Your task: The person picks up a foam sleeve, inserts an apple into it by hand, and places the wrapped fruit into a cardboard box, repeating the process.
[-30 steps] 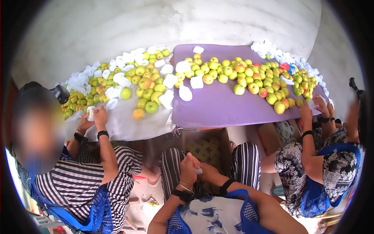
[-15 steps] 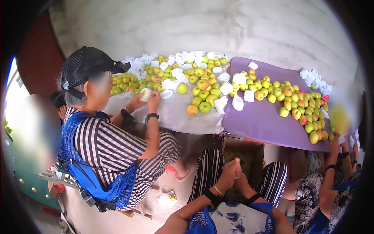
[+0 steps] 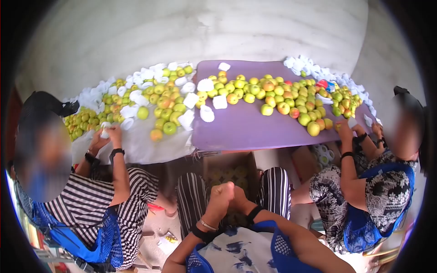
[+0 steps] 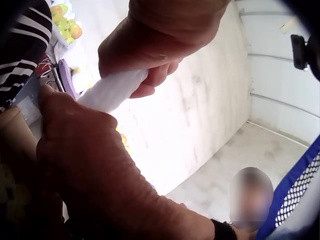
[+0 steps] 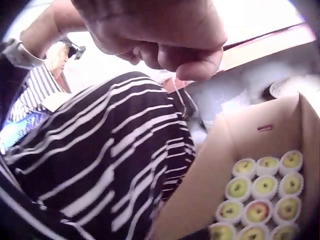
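Observation:
My left hand and right hand meet over my lap, close together, in the head view. In the left wrist view a narrow white foam fruit sleeve runs between them. The left hand curls its fingers around the upper end. My right hand grips the lower end, its thumb along the side. From the head the sleeve is hidden behind the fingers. Below the hands, between my knees, stands a cardboard box with apples in white foam sleeves, set in rows.
Ahead is a table with a purple mat and a pale cloth, bearing many loose apples and scattered white foam sleeves. One person sits at my left, another at my right, both handling things at the table edge.
The head view swung left and then back right. My joined hands have risen towards the head camera, and the white foam sleeve seen between them earlier is now covered in that view.

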Available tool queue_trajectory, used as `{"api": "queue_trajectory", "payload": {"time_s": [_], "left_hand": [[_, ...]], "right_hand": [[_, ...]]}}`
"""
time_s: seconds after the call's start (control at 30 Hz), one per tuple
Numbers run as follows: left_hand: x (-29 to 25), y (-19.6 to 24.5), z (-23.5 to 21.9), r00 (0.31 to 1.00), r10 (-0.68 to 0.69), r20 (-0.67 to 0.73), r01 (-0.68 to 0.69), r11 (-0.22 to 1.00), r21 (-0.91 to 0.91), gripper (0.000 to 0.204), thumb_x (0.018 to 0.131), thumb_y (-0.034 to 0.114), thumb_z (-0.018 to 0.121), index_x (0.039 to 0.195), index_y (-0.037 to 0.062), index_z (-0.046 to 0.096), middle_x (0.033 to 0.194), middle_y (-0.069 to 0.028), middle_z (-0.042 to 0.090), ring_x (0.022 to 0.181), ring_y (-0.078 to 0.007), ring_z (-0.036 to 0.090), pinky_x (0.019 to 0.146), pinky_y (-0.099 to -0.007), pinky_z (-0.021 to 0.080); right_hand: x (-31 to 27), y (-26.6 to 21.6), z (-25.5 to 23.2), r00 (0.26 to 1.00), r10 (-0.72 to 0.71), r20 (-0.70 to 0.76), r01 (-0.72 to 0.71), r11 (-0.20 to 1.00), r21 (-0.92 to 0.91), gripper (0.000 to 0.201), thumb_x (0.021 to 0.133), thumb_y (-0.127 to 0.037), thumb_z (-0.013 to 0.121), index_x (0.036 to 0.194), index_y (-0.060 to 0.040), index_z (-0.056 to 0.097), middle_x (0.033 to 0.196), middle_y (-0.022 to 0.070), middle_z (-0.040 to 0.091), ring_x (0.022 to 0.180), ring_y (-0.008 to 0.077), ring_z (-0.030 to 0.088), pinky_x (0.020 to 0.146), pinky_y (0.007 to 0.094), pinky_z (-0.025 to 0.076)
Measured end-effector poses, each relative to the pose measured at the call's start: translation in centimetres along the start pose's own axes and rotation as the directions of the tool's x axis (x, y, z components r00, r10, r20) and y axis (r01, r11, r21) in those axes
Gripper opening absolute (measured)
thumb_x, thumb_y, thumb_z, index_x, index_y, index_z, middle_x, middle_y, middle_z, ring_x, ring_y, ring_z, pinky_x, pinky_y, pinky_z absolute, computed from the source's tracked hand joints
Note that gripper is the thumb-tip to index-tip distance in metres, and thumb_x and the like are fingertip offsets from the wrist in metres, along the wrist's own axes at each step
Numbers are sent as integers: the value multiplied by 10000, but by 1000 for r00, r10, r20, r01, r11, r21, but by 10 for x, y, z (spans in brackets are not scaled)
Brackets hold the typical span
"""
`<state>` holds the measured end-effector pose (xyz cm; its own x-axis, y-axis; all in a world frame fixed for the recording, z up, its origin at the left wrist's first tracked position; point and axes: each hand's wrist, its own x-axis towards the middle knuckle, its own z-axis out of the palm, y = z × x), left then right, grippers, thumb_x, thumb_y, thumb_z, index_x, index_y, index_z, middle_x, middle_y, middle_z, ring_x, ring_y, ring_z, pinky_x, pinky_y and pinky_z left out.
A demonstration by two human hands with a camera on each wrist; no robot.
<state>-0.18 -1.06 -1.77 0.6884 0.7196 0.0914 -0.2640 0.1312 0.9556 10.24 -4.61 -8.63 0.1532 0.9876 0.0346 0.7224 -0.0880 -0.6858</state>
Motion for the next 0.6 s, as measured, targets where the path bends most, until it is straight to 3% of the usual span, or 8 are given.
{"api": "queue_trajectory", "payload": {"time_s": [0.17,0.27,0.3,0.37,0.4,0.5,0.53,0.6], "left_hand": [[2,22,9,989,99,107,-90,992,-92,413,932,239,449,564,65,381,568,40,394,551,-46,323,504,-232,280],[21,30,7,988,139,69,-106,927,-359,418,948,332,432,636,54,424,565,1,392,550,-115,382,552,-267,335],[26,24,-1,988,145,54,-113,916,-385,406,944,370,430,689,55,440,596,-12,401,587,-141,407,605,-290,364],[32,21,-9,993,120,-16,-115,888,-446,403,937,417,429,743,64,458,644,-27,415,641,-170,428,678,-324,393],[35,25,-7,994,90,-69,-112,869,-481,401,933,424,430,744,73,459,661,-30,420,658,-173,425,697,-334,393],[34,16,-16,995,90,-47,-101,829,-550,403,916,457,443,874,59,494,803,-63,476,811,-210,474,832,-385,401],[33,12,-17,995,96,-41,-102,825,-555,430,915,469,432,916,45,506,852,-78,504,860,-223,491,855,-393,399],[31,16,-14,997,72,-22,-71,798,-598,491,916,489,407,1016,20,512,967,-110,537,969,-253,503,904,-413,386]], "right_hand": [[6,-14,-24,999,-36,19,38,993,-110,222,705,-299,604,851,-133,615,830,157,639,806,367,600,667,426,484],[9,15,-4,979,-157,-128,155,988,-24,244,704,-262,654,893,-113,611,872,147,651,819,322,625,685,394,490],[4,8,-11,986,-117,-117,133,981,143,266,707,-247,666,917,-95,605,878,142,648,812,294,626,689,384,490],[-4,-7,-37,996,-38,-80,71,885,461,313,712,-217,691,966,-60,594,890,132,642,799,237,627,698,364,491],[-6,-10,-49,998,24,64,-52,878,475,348,748,-217,694,1008,-17,578,871,88,608,771,148,576,680,311,488],[-16,-12,-70,970,77,231,-237,523,819,265,815,-166,645,1025,-25,567,851,17,560,730,98,534,664,246,466],[-17,-8,-70,975,85,207,-224,426,877,238,828,-176,630,1014,-38,575,816,21,565,710,87,532,610,229,467],[-19,2,-72,982,119,148,-184,403,897,219,838,-160,621,1010,-33,572,815,16,568,692,91,531,594,231,458]]}}
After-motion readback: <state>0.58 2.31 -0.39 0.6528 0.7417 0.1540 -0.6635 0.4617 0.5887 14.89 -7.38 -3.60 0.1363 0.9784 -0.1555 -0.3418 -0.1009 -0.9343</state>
